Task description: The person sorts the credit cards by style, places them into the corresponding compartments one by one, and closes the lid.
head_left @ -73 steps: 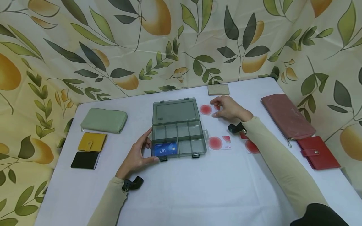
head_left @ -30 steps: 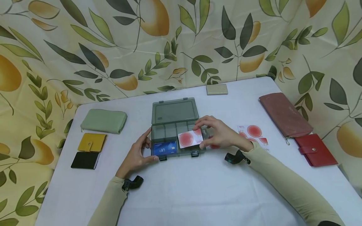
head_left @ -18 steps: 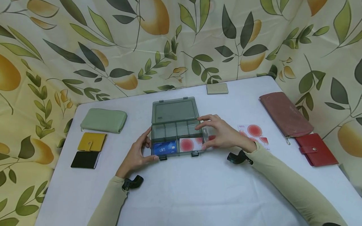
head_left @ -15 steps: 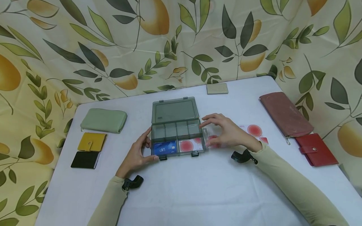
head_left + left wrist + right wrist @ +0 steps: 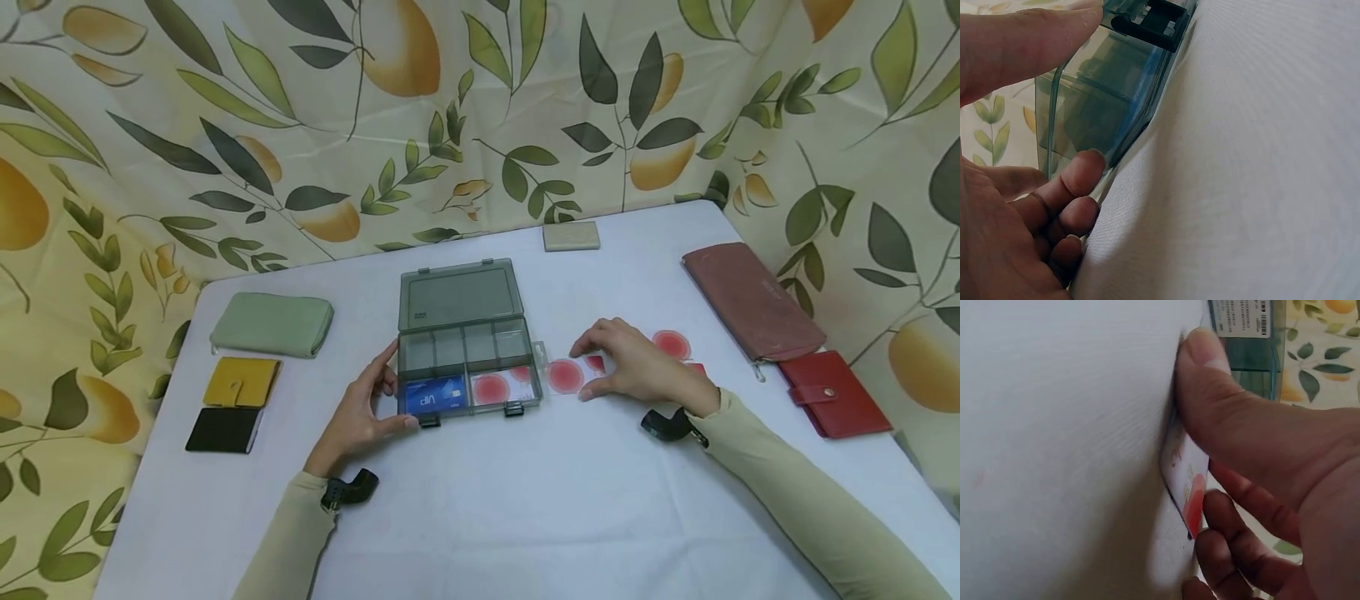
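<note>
Here's the box, centre of my head view, lid tipped back, and my left hand grips its left side: thumb at the front corner, fingers along the wall. On the right, my right hand arches across a red-dotted card, thumb by its lower edge, fingers by its upper; whether they pinch it, I can't tell. That card lies just right of the box's side handle, so sideways room there is tight.

Edges now! The cloth-covered table ends in a slanting line across the upper middle. I have a broad stretch of cloth below the box, between the two forearms, and a strip between the left wallets and my left hand.

Counting: one box, two black clasps on its front. Inside its front row I see one blue card at left and red-dotted print at right; how many layers, I can't say. Further red-dotted print peeks past my right hand, too covered to count. Left of frame, three: green wallet, yellow wallet, black case. Far right, two: brown wallet touching red wallet. One small grey case sits up by the back edge.
</note>
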Available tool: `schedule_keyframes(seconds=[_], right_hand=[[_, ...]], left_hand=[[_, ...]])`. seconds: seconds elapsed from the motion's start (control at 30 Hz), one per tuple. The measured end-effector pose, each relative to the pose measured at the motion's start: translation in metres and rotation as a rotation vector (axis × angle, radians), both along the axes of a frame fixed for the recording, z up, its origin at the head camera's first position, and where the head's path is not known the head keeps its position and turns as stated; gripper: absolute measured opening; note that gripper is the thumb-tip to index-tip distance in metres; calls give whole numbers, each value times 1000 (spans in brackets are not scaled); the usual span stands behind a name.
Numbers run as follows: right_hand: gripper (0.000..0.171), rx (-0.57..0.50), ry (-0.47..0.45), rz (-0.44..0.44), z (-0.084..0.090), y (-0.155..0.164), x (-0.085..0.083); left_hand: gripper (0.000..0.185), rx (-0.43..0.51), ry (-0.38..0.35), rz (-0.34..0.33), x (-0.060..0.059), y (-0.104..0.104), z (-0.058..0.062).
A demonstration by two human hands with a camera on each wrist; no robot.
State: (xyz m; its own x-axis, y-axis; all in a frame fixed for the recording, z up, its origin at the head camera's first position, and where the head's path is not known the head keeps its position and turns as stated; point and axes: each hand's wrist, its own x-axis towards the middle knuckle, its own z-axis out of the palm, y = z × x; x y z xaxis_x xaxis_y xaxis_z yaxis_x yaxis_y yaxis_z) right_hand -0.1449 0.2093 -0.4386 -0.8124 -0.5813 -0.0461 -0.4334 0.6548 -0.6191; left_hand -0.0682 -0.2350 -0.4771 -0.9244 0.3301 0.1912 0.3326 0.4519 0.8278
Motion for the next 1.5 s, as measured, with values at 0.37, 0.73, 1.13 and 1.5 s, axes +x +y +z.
schedule_keyframes(seconds=[0.37, 0.73, 1.13, 1.5], right_hand=[[37, -68, -15, -36, 7, 2, -5], [63, -345, -236, -192, 29, 2, -15], [76, -374, -136, 66, 19, -45, -5], [80, -272, -7, 185, 5, -73, 1]], left_hand=[[114, 5, 5, -6, -1, 0, -2], [113, -6, -4, 10, 0, 0, -3], [113, 3, -5, 10, 0, -1, -3], [114, 4, 12, -11, -1, -3, -4]])
